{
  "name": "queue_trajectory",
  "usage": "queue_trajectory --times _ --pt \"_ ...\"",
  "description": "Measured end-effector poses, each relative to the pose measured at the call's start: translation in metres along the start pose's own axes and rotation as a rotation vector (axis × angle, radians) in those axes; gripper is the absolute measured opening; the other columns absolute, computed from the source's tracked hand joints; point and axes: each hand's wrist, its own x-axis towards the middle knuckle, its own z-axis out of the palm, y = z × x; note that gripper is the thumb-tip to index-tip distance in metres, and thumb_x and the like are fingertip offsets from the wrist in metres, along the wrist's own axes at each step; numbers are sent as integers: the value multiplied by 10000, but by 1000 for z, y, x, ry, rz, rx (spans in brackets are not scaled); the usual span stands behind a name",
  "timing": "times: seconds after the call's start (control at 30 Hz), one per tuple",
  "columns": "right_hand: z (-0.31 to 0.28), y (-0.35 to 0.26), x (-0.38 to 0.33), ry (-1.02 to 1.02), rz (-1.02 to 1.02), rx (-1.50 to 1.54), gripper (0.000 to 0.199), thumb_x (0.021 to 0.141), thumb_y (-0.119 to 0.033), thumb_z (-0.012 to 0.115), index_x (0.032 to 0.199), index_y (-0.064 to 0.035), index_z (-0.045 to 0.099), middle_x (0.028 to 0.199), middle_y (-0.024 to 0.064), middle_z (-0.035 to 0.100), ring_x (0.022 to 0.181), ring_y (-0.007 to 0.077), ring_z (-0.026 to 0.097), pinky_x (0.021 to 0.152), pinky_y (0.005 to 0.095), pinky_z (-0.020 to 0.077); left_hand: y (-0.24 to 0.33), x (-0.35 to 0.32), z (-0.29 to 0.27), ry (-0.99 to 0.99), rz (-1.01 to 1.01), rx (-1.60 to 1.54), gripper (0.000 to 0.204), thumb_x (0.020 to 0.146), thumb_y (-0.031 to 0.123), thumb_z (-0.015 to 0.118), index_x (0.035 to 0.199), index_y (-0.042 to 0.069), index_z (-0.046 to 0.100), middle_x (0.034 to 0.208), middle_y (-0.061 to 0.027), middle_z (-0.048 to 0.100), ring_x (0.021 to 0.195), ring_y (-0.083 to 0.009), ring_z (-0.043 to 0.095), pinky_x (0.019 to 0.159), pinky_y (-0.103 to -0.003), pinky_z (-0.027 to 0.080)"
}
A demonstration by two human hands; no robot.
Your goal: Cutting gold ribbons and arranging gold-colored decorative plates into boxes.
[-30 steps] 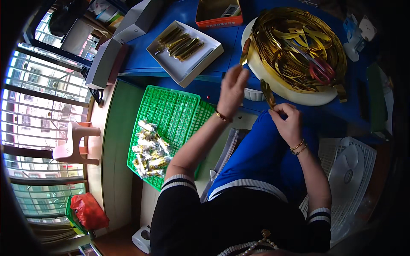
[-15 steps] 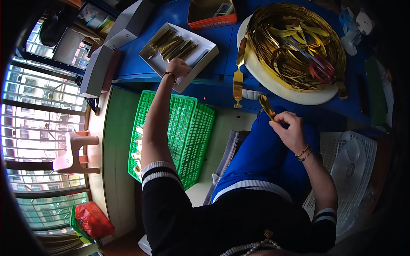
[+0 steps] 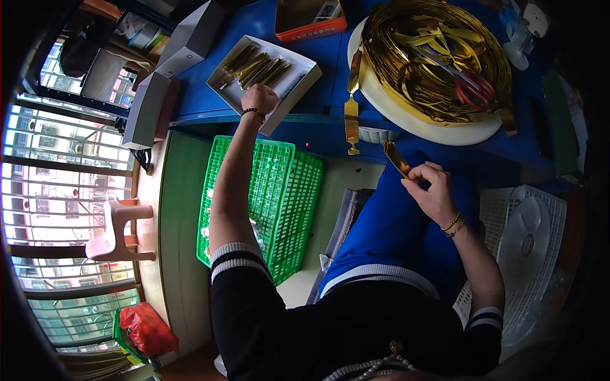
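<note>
The right hand (image 3: 434, 190) pinches a short gold foil piece (image 3: 396, 159) between thumb and fingertips, closed on its near end. The piece is a narrow strip whose long axis runs from the hand up and to the left, its free tip pointing toward the far table edge. It hangs over the lap, just near of the blue table (image 3: 330, 76) and clear of it.

The left hand (image 3: 259, 100) is stretched far forward and rests curled at the near rim of a shallow white tray (image 3: 298, 66); whether the fingers have hold of anything there cannot be told. Dark gold sticks (image 3: 254, 63) lie side by side in the tray, all slanting the same way, from near left to far right.

To the right of the tray, a gold ribbon (image 3: 351, 111) hangs down over the table edge from a white round basin (image 3: 406, 117) heaped with loose gold strip; red-handled scissors (image 3: 475, 89) lie on top of the heap. A small orange box (image 3: 310, 16) stands at the far edge, between tray and basin.

Below the left forearm a green plastic basket (image 3: 286, 184) sits on the floor, with open floor between it and the lap. Far left stand a pink stool (image 3: 117, 228) and grey boxes (image 3: 146, 111); a white fan (image 3: 527, 235) lies at the right, a red bag (image 3: 146, 330) near left.
</note>
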Motion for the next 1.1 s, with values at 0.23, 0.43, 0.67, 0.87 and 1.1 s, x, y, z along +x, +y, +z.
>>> queue_trajectory --times 0.23,0.43,0.67,0.87,1.1 --pt "-1 3 -4 21 -18 -9 130 686 -66 700 666 -43 574 642 31 599 590 186 540 608 313 414 1 -3 -1 30 -7 41 190 650 212 553 744 151 706 819 -162 654 783 -329 632 751 -397 502" --pt "-4 -1 -9 -5 12 23 136 701 -29 688 677 -9 555 647 41 585 587 141 555 651 275 450 -23 -10 -26 255 -35 -225 208 672 222 562 754 88 697 786 -202 643 746 -333 630 695 -392 500" --pt "-19 -4 -14 40 23 -6 129 693 -17 695 720 3 571 722 55 589 632 133 561 592 240 459 64 -121 -42 -219 -94 -1655 133 784 92 613 872 -2 644 712 -7 581 611 -78 488 552 -201 354" --pt "-32 7 -39 -24 -28 -187 131 688 -42 700 750 -34 585 745 53 615 730 190 585 643 297 463 140 -247 66 -754 -503 -1963 143 850 148 527 877 21 585 747 -21 553 677 -122 509 620 -246 418" --pt "-16 39 -79 -202 -40 -274 151 715 -63 658 675 -67 513 607 27 574 565 203 549 695 300 398 170 -290 109 -738 -470 -1420 105 806 112 608 824 12 636 649 -43 603 512 -98 530 442 -206 395"
